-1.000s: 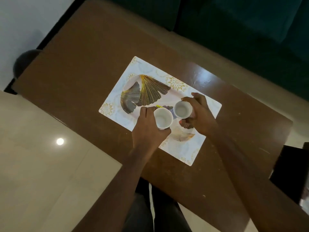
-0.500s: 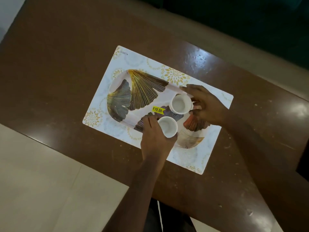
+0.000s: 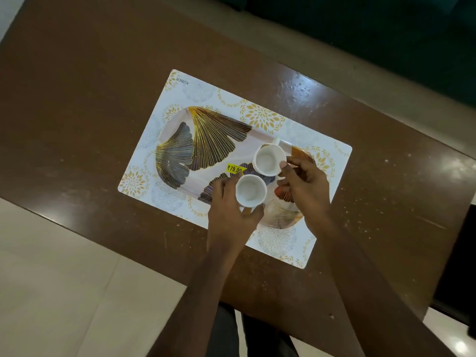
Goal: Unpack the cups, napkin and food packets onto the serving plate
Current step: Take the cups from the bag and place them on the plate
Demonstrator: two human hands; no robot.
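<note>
The serving plate [image 3: 180, 119], pale with gold-lined fan leaves, lies on a white placemat [image 3: 198, 91]. Two small white empty cups are over its right half. My left hand [image 3: 231, 215] is wrapped around the near cup [image 3: 251, 190], thumb on its left and fingers under its near side. The far cup [image 3: 269, 159] stands on the plate, handle pointing away. My right hand [image 3: 304, 184] is beside it, thumb tip touching the rim and fingers loosely curled and apart. No napkin or food packets are in view.
A yellow price sticker [image 3: 234, 168] sits on the plate by the cups. The brown table [image 3: 90, 112] extends all around the placemat. A dark sofa [image 3: 386, 34] is behind it, pale floor tiles [image 3: 51, 279] lie to the left, and a dark object [image 3: 458, 253] stands at the right edge.
Both cups came down onto the plate's right half. My right hand drew back from around the far cup to its near-right side. My left hand keeps hold of the near cup.
</note>
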